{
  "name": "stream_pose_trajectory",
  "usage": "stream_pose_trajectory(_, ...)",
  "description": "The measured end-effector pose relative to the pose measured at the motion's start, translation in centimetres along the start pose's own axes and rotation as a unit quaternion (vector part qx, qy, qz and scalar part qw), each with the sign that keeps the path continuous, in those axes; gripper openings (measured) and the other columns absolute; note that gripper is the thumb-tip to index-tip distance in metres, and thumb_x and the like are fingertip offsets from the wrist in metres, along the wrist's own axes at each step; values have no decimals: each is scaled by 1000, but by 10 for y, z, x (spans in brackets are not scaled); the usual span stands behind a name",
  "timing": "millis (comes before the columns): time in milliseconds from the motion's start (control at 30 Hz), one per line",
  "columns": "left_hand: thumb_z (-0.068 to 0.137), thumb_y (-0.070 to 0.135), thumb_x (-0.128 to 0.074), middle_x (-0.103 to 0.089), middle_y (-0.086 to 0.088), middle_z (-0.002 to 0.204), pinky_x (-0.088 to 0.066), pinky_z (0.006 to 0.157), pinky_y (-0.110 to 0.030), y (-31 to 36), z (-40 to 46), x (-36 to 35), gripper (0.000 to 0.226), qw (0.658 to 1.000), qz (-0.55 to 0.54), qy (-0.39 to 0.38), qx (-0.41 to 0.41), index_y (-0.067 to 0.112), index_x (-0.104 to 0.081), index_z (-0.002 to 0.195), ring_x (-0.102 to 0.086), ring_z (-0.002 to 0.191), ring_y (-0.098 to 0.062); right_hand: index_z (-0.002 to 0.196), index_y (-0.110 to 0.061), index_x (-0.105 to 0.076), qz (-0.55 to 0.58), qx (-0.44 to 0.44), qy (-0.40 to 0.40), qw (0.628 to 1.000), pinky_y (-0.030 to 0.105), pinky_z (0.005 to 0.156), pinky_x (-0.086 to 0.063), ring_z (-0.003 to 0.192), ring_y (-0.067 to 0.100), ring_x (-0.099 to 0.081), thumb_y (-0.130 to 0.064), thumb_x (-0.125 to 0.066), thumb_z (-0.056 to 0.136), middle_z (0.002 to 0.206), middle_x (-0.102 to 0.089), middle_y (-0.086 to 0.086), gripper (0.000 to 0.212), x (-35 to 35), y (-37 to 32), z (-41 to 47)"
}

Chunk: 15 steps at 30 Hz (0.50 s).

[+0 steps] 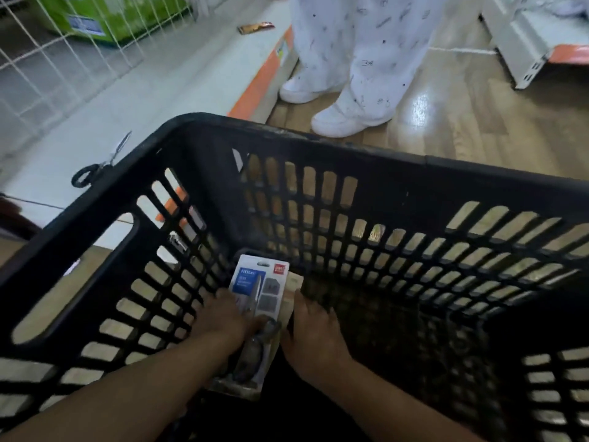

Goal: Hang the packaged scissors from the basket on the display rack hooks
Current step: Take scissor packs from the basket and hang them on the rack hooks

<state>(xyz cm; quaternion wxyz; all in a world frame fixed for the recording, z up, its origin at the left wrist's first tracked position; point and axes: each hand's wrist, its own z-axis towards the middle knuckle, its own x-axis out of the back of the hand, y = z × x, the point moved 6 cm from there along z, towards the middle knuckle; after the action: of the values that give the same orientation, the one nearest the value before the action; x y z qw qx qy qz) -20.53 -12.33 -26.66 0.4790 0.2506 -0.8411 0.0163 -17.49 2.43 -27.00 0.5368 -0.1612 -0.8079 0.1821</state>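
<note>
Blue-and-white carded scissors pack [255,311] lies low inside the black basket [318,138], tilted, squeezed between both hands! Left hand [220,320] reaches down with fingers curled on the pack's left edge, thumb over its clear blister, while the right hand [314,333] presses fingers-down just beside its right edge, on a brown card [291,295] underneath.

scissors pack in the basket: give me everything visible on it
The scissors pack is a white card with a blue label panel, a red logo at its top corner and a clear blister over dark-handled scissors. It lies inside the black basket, top end pointing away from the person. The left hand grips its left edge, thumb over the blister; the right hand touches its right side, where another pack seems to lie beneath.
</note>
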Motion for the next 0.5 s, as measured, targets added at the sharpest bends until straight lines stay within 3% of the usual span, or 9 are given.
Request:
stream_pose_trajectory(67, 69, 44, -79, -41, -15, 136, -42, 89, -32, 3, 1, 3, 83, 999, -16, -27, 6, 5, -38, 130, -45, 123, -31, 145, -17, -24, 40, -18, -3, 999, 44, 114, -20, 130, 21, -40, -39, -44, 94, 139, -45, 3, 59, 1, -2, 1)
stream_pose_trajectory(200, 71, 40, -80, -36, -16, 140, -43, 97, -36, -2, -1, 10, 87, 998, 30, -51, 14, 4, -32, 135, -42, 127, -32, 137, -18, -34, 173, -80, -10, 982, 43, 113, -26, 122, 21, -51, -28, -54, 89, 129, -57, 1, 53, 3, -6, 2)
stream_pose_trajectory(333, 65, 35, -84, -43, -14, 137, -45, 97, -36, -11, 4, 12, 91, 995, 20, -88, 41, 3, -33, 134, -47, 124, -30, 130, -14, -43, 114, -119, -8, 986, 35, 106, -34, 119, 23, -50, -26, -52, 91, 127, -55, 6, 42, 3, -11, 7)
stream_pose_trajectory(500, 67, 28, -84, -54, -10, 128, -47, 91, -30, -10, 3, 10, 81, 994, -19, -104, 24, 4, -39, 129, -54, 117, -26, 128, -16, -42, 81, -176, 23, 981, 38, 104, -29, 123, 24, -42, -29, -45, 94, 132, -46, 7, 36, 3, -17, 8)
